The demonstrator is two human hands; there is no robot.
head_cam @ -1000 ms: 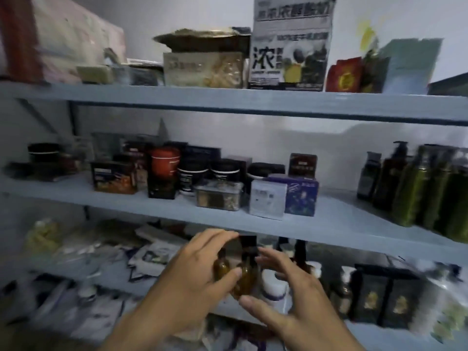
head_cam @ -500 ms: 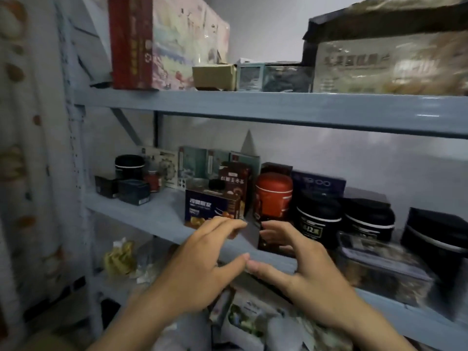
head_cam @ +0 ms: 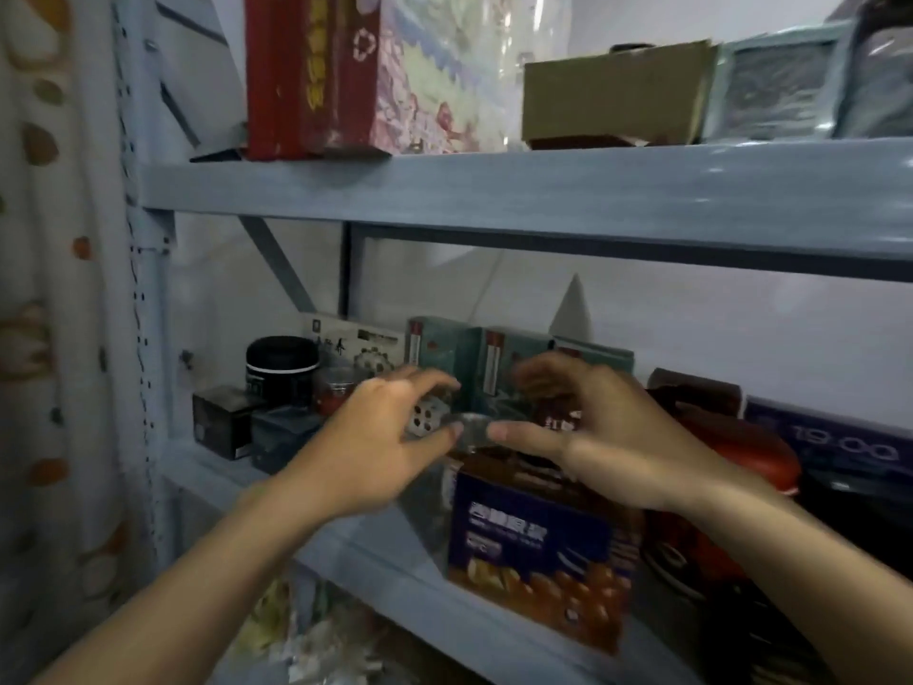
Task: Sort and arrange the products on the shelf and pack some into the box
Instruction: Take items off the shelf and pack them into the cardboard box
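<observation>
Both hands up at the mid shelf (head_cam: 390, 571), near its left end. L hand (head_cam: 380, 437) and R hand (head_cam: 593, 427) are cupped, fingers curved, thumbs pointing at each other, nearly tip to tip. Btwn the thumbs there's a small clear-grey thing (head_cam: 469, 428), all blur. Can't tell if I'm pinching it or just hovering, so grip on either hand: can't tell.

Right under my hands sits the blue-orange box (head_cam: 538, 551), upright, right at the shelf's front edge, R wrist just above its top. Along the back edge, teal boxes (head_cam: 444, 348) stand in a row. Black jar (head_cam: 281, 363) and small black box (head_cam: 222, 417) are toward the left end. Red canister (head_cam: 741, 452) and purple box (head_cam: 840, 442) sit right of my R hand. Packing box: not in view.

My read: I'm working this cluster, and the job looks early.

What could go wrong:
- **Blue-orange box:** it's so close to the front edge that a nudge from R wrist or forearm prob tips it off the shelf.
- **Clear-grey thing:** looks small and slick. A weak thumb pinch and it drops down behind that box.
- **Teal boxes:** tall, thin, packed tight. Fingertips brushing one could domino the row.

It's crowded and dim here, so I'd reach slow, lift straight up and keep wrists high.
</observation>
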